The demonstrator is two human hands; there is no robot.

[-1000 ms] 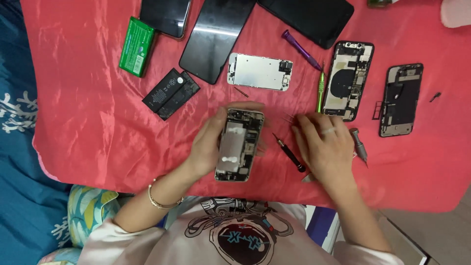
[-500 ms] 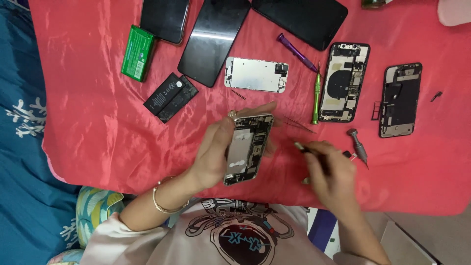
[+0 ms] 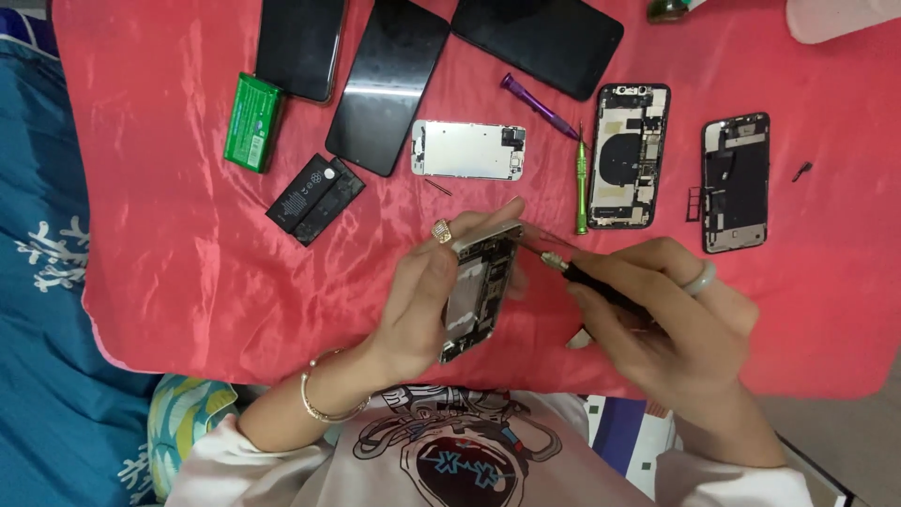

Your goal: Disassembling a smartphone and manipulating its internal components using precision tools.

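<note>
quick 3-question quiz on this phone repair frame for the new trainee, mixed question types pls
1. True or false: the left hand holds the opened phone body lifted and tilted above the red cloth.
2. What does the right hand hold? A) the green screwdriver B) a black-handled screwdriver C) the purple pry tool
3. Fill in: the loose black battery lies just below the ____ box.

Key:
1. True.
2. B: the black-handled screwdriver points its tip at the phone body's top edge; the green screwdriver and the purple pry tool lie on the cloth.
3. Green, the green box.
</note>
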